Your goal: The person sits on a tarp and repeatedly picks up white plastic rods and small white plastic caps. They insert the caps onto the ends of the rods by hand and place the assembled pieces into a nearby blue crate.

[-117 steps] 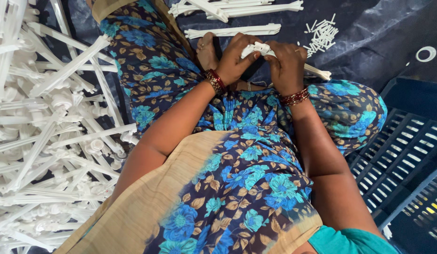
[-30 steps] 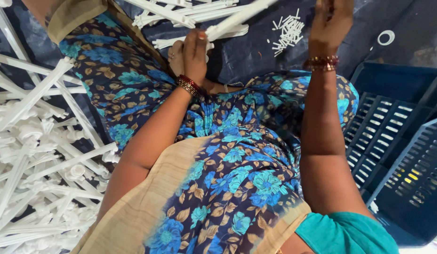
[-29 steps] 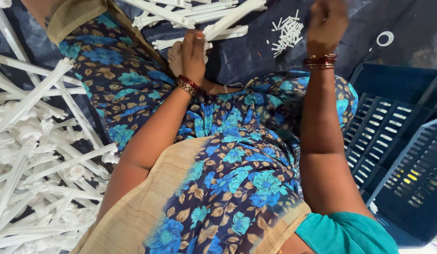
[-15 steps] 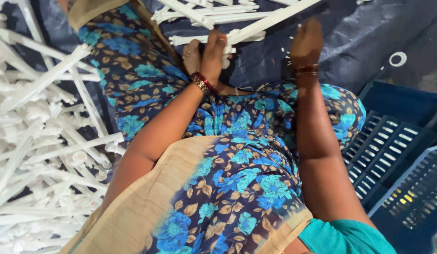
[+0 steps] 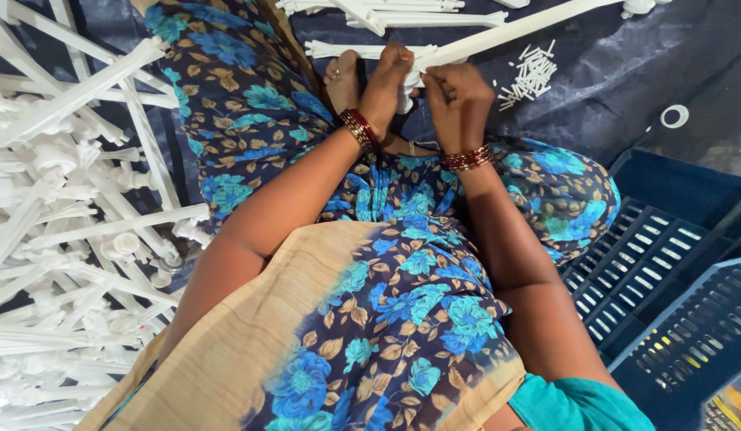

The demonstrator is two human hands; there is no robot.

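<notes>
A: Both hands have come back together since a second ago, when the right hand (image 5: 460, 96) was raised. Status?

B: Left hand (image 5: 384, 84) and right clamp the long white plastic sprue (image 5: 506, 32) above the dark floor sheet (image 5: 626, 88). Step in hand looks like snapping parts off; beside lie small white pins (image 5: 532, 76).

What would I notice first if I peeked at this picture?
Probably the two hands in the upper middle: the left hand and the right hand both grip one end of a long white plastic rod that slants up to the right. Next, the big heap of white rods filling the left side, then the blue slotted crates at lower right.
</notes>
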